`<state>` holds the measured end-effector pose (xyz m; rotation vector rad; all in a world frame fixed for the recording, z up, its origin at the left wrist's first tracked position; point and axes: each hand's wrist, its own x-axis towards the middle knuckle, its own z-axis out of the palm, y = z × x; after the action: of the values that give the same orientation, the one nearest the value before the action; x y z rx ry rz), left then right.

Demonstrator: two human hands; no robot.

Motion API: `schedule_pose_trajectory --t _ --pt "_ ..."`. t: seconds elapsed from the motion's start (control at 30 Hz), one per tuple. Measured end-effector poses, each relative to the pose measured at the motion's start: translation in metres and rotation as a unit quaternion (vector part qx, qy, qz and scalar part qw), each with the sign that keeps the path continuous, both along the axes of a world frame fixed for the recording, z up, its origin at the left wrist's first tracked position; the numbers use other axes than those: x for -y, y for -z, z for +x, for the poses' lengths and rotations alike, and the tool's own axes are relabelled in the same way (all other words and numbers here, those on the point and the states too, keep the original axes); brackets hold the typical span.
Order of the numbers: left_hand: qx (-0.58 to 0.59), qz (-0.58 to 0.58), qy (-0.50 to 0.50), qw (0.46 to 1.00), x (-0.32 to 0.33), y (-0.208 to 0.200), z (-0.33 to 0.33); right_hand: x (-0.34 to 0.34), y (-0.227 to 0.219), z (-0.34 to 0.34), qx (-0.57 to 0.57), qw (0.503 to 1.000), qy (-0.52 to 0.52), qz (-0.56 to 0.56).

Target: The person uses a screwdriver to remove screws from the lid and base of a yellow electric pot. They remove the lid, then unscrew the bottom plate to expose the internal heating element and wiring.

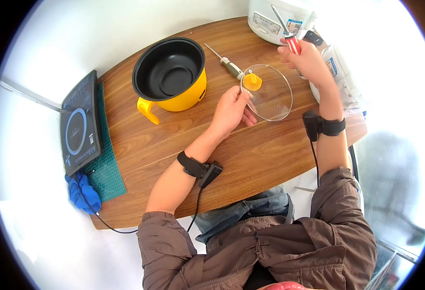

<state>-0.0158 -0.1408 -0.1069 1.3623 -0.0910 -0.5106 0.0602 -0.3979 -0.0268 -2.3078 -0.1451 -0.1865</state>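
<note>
My left hand [231,109] grips the rim of a round glass lid [273,104] with a yellow knob [252,82], its thumb on top and fingers beneath. Raised at the far right, my right hand [309,61] is closed around the red-and-white handle of a screwdriver [293,44], whose metal shaft points up and away. A second screwdriver [231,67], with a grey-green and white handle, lies on the table, its handle end close to the lid. Left of it stands a yellow electric pot [183,99] with a black inside and a side handle.
An induction cooktop [81,124] leans at the left edge by a green cutting mat [110,164]. A blue cloth [83,192] is bunched below it. White appliances [266,23] stand at the back right of the wooden table [174,145]. Cables trail from both wrist straps.
</note>
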Motion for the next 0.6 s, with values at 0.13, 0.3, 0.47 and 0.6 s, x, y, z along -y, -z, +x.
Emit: schedule_pose_trajectory --t 0.13,0.3,0.47,0.6 --pt "0.016 -0.048 0.015 0.999 0.006 0.005 0.004 -0.013 0.008 -0.008 -0.020 0.998 -0.008 0.057" --pt "0.021 -0.084 0.031 0.996 0.009 0.011 0.008 -0.038 0.019 -0.019 -0.008 0.984 -0.031 0.177" --pt "0.022 -0.094 0.035 0.995 0.005 0.009 0.008 -0.064 0.020 -0.026 -0.040 0.963 -0.070 0.258" --pt "0.035 -0.113 0.046 0.992 0.006 0.010 0.009 -0.082 0.022 -0.035 -0.091 0.910 -0.137 0.381"
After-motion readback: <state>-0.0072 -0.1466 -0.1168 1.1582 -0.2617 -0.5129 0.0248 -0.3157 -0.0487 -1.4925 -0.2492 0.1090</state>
